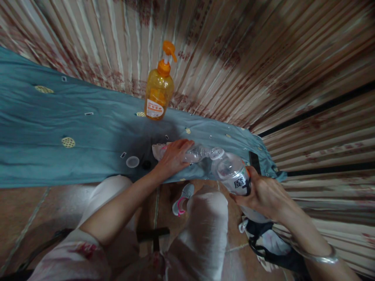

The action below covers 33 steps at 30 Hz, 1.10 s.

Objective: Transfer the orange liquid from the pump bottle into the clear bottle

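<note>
My left hand grips a small clear plastic bottle that lies on its side on the teal cloth, its mouth pointing right. My right hand holds a larger clear bottle with a black-and-white label, tilted so its open mouth meets the mouth of the small bottle. A white cap and a small black cap lie on the cloth just left of my left hand.
An orange pump dispenser bottle stands upright at the back of the cloth, against a striped curtain. A black phone-like object lies at the cloth's right end. My knees, a shoe and a dark bag are below.
</note>
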Each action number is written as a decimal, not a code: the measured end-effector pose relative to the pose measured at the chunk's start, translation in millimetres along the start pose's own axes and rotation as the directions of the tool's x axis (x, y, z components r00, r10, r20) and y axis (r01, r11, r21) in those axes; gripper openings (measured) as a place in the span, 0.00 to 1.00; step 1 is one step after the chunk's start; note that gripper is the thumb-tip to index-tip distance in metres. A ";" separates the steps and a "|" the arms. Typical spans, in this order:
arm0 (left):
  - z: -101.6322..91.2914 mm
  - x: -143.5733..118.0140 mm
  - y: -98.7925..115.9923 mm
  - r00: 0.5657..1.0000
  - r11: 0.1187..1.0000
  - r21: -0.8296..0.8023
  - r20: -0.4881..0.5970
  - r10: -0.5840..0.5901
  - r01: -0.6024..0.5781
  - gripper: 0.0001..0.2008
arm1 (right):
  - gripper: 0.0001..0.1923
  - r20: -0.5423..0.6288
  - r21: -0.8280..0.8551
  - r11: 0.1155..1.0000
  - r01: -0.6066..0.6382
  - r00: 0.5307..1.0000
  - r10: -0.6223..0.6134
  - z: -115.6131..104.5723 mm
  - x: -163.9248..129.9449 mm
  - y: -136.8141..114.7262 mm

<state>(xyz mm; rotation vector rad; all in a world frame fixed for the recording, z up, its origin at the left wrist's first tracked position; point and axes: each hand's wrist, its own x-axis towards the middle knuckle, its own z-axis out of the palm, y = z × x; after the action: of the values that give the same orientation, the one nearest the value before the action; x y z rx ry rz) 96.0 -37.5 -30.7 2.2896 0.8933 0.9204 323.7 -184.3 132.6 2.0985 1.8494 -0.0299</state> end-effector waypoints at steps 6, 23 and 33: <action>-0.8 0.0 0.9 1.000 1.000 0.007 0.008 0.001 -0.001 0.35 | 0.32 0.012 -0.025 1.000 -0.007 1.000 0.007 -1.4 0.1 -0.6; -0.4 -0.2 -0.8 1.000 1.000 0.014 -0.010 0.014 -0.014 0.34 | 0.31 -0.013 -0.018 1.000 0.009 1.000 -0.010 1.8 0.3 1.2; 0.1 -0.5 -0.7 1.000 1.000 0.012 -0.019 0.017 -0.017 0.34 | 0.31 0.057 -0.024 0.999 -0.038 0.998 0.040 -5.3 1.6 -4.0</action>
<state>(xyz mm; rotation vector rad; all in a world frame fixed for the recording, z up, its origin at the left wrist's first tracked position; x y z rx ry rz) 95.6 -37.4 -31.4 2.3053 0.8907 0.9483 319.0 -181.0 136.2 2.0954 1.7672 -0.0588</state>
